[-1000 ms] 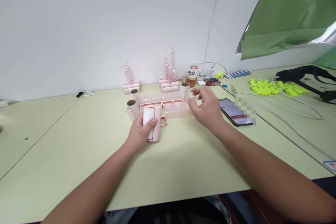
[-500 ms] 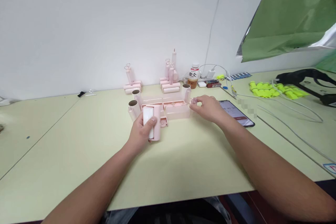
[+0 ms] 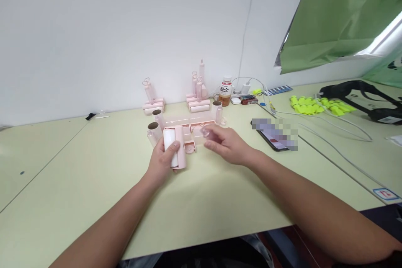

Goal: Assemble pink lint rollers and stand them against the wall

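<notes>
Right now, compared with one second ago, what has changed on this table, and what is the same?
The right hand has taken hold of a small translucent pink piece and carried it leftward, closer to the left hand. The left hand still holds the pink-and-white lint roller. The smartphone and the drink bottle stayed where they were.

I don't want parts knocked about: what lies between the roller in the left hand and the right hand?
In the head view, a small pink tray lies between the roller and the right hand; longer pink trays show behind it.
</notes>
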`<state>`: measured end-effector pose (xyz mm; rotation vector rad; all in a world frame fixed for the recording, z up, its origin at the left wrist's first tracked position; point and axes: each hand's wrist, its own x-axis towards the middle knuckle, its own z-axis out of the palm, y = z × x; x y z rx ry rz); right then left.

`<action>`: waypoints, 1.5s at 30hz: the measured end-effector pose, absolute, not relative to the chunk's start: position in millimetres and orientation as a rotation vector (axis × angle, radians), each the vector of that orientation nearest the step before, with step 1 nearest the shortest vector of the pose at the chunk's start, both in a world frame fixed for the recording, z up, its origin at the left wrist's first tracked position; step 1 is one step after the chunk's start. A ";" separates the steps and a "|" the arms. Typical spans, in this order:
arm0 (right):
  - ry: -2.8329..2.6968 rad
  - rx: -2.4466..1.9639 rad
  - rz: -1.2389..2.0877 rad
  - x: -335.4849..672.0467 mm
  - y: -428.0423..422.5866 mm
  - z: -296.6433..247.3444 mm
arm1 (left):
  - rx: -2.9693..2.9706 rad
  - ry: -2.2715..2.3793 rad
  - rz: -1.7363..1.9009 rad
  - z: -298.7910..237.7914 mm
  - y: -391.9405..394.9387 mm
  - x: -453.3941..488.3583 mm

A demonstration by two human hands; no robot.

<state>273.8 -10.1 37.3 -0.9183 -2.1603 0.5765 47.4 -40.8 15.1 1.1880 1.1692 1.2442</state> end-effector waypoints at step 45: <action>-2.374 -0.790 0.720 259.3 -20.9 33.2 | 1.409 1.182 1.114 9.0 -43.3 43.7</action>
